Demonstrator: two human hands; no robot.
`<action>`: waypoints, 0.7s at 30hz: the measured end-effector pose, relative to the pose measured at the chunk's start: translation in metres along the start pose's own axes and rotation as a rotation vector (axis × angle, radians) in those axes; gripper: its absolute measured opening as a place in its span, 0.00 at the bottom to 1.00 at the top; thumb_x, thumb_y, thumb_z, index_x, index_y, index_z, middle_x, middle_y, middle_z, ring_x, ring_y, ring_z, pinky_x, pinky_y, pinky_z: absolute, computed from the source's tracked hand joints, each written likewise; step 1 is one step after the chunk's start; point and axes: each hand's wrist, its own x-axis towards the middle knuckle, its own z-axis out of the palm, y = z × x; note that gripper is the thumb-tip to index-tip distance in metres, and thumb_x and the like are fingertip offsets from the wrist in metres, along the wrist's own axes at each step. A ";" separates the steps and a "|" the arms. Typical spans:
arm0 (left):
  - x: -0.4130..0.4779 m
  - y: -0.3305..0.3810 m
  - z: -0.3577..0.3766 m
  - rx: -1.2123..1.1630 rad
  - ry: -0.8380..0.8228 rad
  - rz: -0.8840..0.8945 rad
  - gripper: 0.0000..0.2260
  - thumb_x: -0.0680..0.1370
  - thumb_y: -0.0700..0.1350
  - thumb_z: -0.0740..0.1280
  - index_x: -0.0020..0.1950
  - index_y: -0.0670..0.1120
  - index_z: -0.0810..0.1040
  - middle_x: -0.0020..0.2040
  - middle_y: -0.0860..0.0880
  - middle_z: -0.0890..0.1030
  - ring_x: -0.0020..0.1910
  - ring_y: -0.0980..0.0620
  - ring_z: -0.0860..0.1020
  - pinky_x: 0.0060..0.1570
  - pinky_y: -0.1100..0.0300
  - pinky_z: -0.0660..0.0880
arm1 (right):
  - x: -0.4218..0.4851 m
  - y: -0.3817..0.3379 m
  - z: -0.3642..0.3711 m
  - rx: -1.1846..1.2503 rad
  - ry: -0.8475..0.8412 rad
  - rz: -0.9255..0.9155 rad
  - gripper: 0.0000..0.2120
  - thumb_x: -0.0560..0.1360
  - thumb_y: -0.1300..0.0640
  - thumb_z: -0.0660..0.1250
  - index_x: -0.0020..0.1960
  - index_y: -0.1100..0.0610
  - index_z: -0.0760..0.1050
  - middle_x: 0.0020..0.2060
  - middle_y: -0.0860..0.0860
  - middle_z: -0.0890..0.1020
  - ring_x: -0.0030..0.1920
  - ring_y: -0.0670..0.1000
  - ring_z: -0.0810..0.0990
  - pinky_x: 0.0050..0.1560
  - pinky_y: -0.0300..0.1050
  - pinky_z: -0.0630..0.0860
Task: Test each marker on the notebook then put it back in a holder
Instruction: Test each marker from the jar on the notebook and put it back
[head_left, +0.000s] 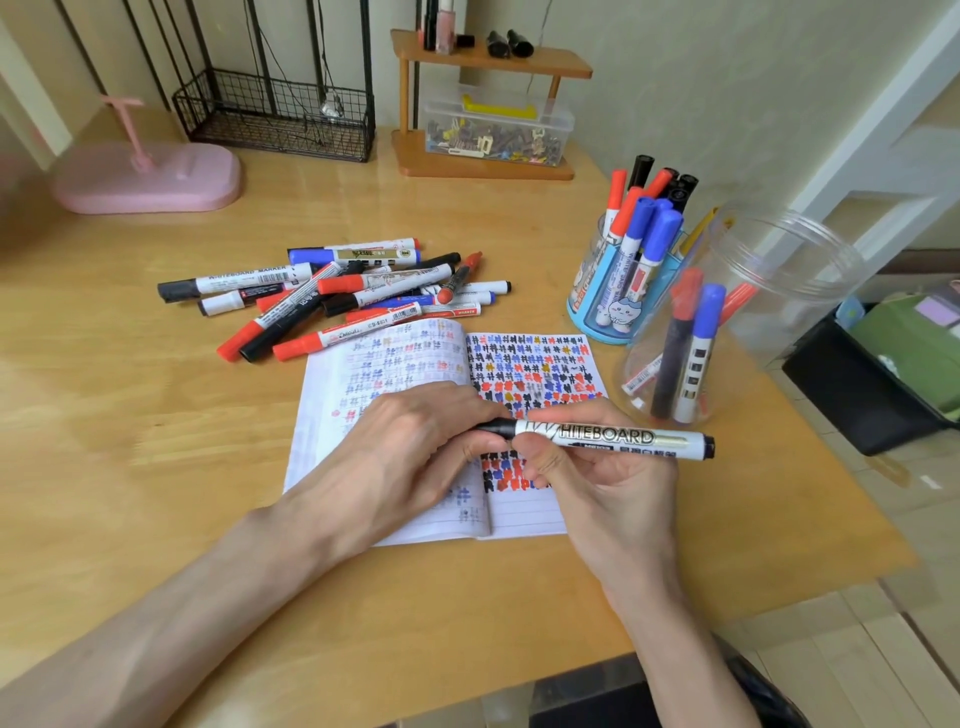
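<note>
Marker (613, 439) in L hand (415, 441), R hand (597, 478) (over notebook (530, 514)).

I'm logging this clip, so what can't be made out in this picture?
- Head view: tip end of the white black-ended whiteboard marker, hidden by the left hand.
- Head view: middle of the open scribbled paper notebook, under the left hand and the right hand.
- Head view: black rectangular bin, cut off by the right edge.

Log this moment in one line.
left hand: pinches marker cap end | right hand: holds barrel | over notebook | pile: behind notebook
</note>
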 end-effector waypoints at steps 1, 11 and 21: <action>0.000 0.000 0.000 0.000 0.004 0.002 0.12 0.85 0.50 0.62 0.59 0.46 0.82 0.49 0.55 0.81 0.47 0.55 0.79 0.47 0.64 0.74 | 0.000 0.001 0.001 -0.005 -0.001 -0.004 0.08 0.69 0.61 0.77 0.46 0.61 0.82 0.37 0.51 0.86 0.36 0.47 0.83 0.42 0.39 0.79; -0.003 0.004 -0.004 -0.122 -0.083 -0.139 0.12 0.86 0.54 0.62 0.58 0.49 0.81 0.46 0.55 0.82 0.45 0.56 0.80 0.47 0.61 0.75 | 0.005 -0.001 0.000 -0.041 -0.057 0.054 0.07 0.72 0.57 0.76 0.46 0.59 0.83 0.32 0.50 0.83 0.31 0.47 0.79 0.37 0.38 0.77; 0.003 0.014 -0.010 -0.292 0.026 -0.339 0.19 0.80 0.59 0.65 0.38 0.47 0.77 0.31 0.47 0.71 0.30 0.56 0.64 0.32 0.59 0.65 | 0.006 0.001 -0.011 -0.557 0.027 -0.378 0.23 0.75 0.64 0.78 0.65 0.46 0.80 0.42 0.47 0.78 0.35 0.47 0.77 0.37 0.40 0.75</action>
